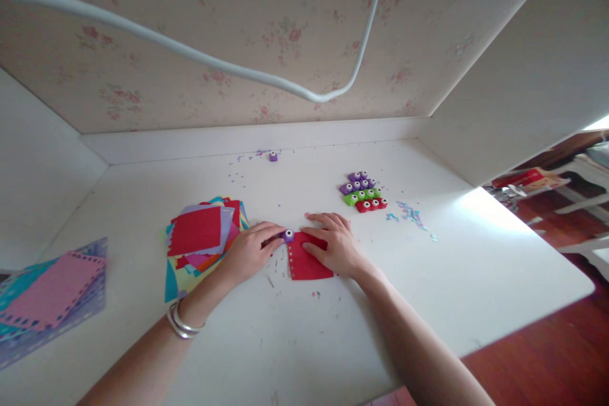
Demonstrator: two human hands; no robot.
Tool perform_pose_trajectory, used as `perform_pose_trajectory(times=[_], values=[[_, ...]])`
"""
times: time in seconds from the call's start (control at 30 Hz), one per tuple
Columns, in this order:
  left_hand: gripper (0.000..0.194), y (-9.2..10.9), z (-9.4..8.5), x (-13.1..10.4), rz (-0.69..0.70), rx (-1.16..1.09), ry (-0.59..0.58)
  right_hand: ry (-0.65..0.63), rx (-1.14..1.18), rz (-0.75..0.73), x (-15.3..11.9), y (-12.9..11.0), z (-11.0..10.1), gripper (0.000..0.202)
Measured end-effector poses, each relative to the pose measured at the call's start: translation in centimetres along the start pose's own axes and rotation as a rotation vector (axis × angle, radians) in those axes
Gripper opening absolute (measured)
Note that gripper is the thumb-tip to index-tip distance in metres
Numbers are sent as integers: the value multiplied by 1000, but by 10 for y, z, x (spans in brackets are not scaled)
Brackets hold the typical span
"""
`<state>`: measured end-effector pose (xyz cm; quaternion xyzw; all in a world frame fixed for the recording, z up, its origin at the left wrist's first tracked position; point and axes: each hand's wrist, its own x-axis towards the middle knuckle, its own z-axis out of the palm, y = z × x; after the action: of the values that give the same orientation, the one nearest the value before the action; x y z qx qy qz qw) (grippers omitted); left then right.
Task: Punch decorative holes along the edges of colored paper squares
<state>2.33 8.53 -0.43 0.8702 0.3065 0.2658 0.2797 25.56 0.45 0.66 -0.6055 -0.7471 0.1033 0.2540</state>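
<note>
your left hand (254,245) grips the purple paper punch (288,235) at the top left corner of the red paper sheet (311,266), just below the middle of the frame. your right hand (335,244) lies spread open on the sheet. you seem to be punching holes (291,260) along its edges. next, line the punch up and keep the paper still.

And the left forearm (147,358) is slanting in bare from the lower left, the left hand (252,250) pointing rightward, its thumb and fingertips bending toward each other in a close pinch! Opposite, the right forearm (409,323) is angling up from the lower right, the right hand (340,247) lying palm down, fingers fanning out leftward, thumb stretching apart below them, and both sets of fingertips are facing each other, near but well short of touching.
</note>
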Motion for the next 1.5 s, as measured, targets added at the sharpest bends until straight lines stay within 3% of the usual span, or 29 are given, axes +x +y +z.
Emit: perform_pose_trajectory(times=[1.5], values=[[22,3,3,0,-21,-9,21,11,-15,4,1,-2,1,25]])
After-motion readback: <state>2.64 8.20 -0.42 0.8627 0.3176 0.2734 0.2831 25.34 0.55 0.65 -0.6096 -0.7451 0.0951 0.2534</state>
